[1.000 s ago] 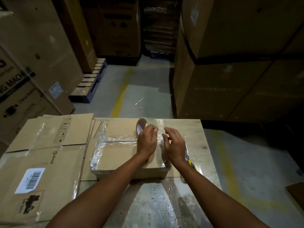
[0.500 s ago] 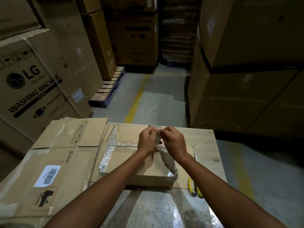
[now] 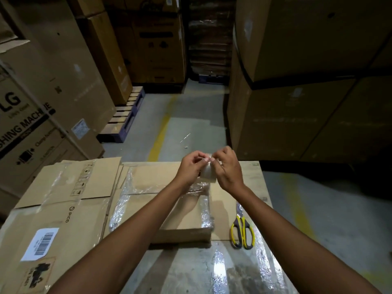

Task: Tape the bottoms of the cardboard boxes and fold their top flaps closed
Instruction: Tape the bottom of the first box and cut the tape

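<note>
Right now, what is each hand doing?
Left hand: closed on the tape roll.
Right hand: closed, pinching the same tape roll.

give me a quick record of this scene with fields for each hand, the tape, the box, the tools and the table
left hand: grips the tape roll, raised above the box
right hand: pinches at the roll's top edge
box: small, cardboard, clear film around it, on the table
scissors: yellow handles, lying right of the box, untouched
flat cardboard: sheets piled on the table's left side
</note>
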### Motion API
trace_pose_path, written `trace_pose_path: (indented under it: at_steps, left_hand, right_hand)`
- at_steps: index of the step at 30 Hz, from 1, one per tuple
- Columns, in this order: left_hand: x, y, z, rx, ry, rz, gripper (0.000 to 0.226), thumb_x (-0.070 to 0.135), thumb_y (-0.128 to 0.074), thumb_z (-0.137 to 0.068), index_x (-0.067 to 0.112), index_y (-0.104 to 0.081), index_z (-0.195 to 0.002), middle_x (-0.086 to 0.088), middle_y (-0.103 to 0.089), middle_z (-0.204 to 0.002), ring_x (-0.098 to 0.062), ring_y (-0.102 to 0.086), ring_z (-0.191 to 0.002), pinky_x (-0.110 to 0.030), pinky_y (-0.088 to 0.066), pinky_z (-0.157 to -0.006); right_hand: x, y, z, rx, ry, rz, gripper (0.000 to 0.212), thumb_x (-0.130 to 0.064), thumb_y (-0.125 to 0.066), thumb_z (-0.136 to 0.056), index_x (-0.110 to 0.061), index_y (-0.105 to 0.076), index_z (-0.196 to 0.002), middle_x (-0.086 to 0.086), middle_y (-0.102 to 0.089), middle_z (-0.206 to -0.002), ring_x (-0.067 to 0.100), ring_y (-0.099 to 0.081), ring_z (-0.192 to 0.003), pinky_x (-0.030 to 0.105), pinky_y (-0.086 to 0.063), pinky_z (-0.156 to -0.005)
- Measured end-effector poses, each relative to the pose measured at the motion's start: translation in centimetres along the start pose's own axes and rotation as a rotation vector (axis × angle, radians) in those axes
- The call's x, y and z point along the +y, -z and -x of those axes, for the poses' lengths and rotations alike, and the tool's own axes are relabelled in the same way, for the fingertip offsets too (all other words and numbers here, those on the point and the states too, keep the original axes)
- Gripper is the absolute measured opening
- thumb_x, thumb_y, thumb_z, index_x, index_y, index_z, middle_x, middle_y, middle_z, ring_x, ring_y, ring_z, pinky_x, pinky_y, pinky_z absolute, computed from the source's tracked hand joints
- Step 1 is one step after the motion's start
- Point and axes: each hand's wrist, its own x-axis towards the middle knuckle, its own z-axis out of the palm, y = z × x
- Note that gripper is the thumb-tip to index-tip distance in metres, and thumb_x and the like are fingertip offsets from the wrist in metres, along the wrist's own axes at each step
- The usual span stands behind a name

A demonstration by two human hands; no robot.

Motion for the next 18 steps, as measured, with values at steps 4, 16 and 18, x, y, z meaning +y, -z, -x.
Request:
trace_pose_path:
  at_steps: [4, 16, 18]
  left_hand:
    - [0.4, -2.5, -1.8, -0.025, -0.025, -0.064, 0.011, 0.008, -0.065, -0.092, 0.015, -0.068, -0.085, -0.005, -0.069, -0.084, -0.015, -0.061, -0.08, -0.027, -0.05, -0.075]
    - [-2.4, -9.7, -6.4, -0.192, 0.235, -0.439, 0.053, 0.009, -0.055, -0.09, 0.028, -0.055, -0.139, -0.011, -0.068, -0.109, -0.024, -0.062, -0.091, -0.033, -0.053, -0.078]
    - [-3.4, -10.1, -6.9, -0.167, 0.106, -1.013, 0.041, 0.023, -0.052, -0.092, 0.023, -0.058, -0.133, -0.009, -0.065, -0.126, -0.031, -0.059, -0.114, -0.039, -0.049, -0.092]
  right_hand:
    - [1.0, 2.0, -0.1, 0.071, -0.17, 0.023, 0.031, -0.042, -0.048, -0.091, -0.013, -0.06, -0.09, 0.003, -0.052, -0.095, 0.02, -0.054, -0.087, 0.041, -0.048, -0.075]
    - [9.1, 4.1, 1.6, 0.01, -0.684, 0.001, 0.021, -0.029, -0.07, -0.088, -0.01, -0.069, -0.079, 0.005, -0.07, -0.076, 0.023, -0.065, -0.074, 0.034, -0.048, -0.065]
    - [10.9, 3.6, 2.2, -0.055, -0.678, 0.189, 0.015, -0.025, -0.066, -0.089, -0.012, -0.07, -0.084, 0.007, -0.071, -0.083, 0.028, -0.065, -0.08, 0.034, -0.048, -0.065]
